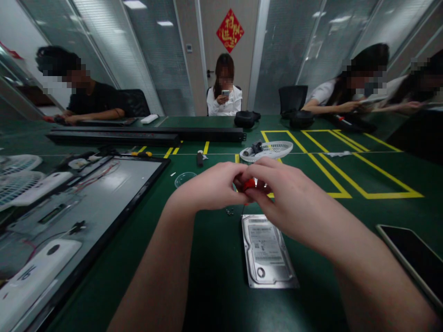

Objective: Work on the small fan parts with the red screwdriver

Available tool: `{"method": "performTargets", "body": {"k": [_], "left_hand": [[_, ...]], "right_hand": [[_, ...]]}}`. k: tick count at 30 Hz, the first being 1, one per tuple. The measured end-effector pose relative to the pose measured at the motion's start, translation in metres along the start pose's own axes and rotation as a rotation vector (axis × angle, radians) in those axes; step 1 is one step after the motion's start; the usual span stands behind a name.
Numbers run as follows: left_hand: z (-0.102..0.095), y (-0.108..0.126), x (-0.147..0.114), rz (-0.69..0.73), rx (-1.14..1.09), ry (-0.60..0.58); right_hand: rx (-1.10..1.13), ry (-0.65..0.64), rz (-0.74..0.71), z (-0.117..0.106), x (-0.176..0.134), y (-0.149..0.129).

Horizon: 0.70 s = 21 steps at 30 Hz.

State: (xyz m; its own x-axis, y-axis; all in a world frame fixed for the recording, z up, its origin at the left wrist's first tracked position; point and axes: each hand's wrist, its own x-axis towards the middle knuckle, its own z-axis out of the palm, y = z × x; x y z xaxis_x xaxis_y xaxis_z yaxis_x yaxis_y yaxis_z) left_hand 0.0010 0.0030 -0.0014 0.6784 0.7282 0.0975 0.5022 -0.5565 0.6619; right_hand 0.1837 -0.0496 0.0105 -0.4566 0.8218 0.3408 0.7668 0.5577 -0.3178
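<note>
An upright silver hard drive [265, 253] lies label side up on the green table in front of me. Over its far end, my left hand [223, 184] and my right hand [277, 184] come together with fingers curled. Between the fingertips shows a red-handled screwdriver [249, 185], mostly covered by them. Its thin dark shaft seems to point down toward the drive's far left corner. Several tiny screws [230, 212] rest on the table just left of that corner. Both hands are closed; how the fingers share the handle is partly hidden.
Left is an opened flat panel [138, 184] with wires and a white device [41, 281]. A phone [415, 258] lies right. Beyond the hands are a white basket [277, 150], a clear round lid [185, 179] and long black bars [207, 134]. Several people sit around the table.
</note>
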Motion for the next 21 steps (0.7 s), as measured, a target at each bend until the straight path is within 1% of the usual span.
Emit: {"method": "performTargets", "body": {"k": [4,10,17,21], "left_hand": [[0.0011,-0.0004,0.0015,0.001,-0.032,0.0],[-0.0012,0.0012,-0.0005,0.007,-0.006,0.0],[0.0017,-0.0017,0.0017,0.0,-0.043,0.012],[-0.0007,0.0024,-0.0014,0.005,-0.064,0.016]], "right_hand": [[-0.039,0.016,0.047,0.0017,0.001,-0.0002],[0.001,-0.004,-0.015,0.0008,0.0,0.0005],[-0.042,0.034,0.035,0.0022,0.0012,0.0024],[-0.005,0.026,-0.011,0.0019,0.0002,0.005]]}}
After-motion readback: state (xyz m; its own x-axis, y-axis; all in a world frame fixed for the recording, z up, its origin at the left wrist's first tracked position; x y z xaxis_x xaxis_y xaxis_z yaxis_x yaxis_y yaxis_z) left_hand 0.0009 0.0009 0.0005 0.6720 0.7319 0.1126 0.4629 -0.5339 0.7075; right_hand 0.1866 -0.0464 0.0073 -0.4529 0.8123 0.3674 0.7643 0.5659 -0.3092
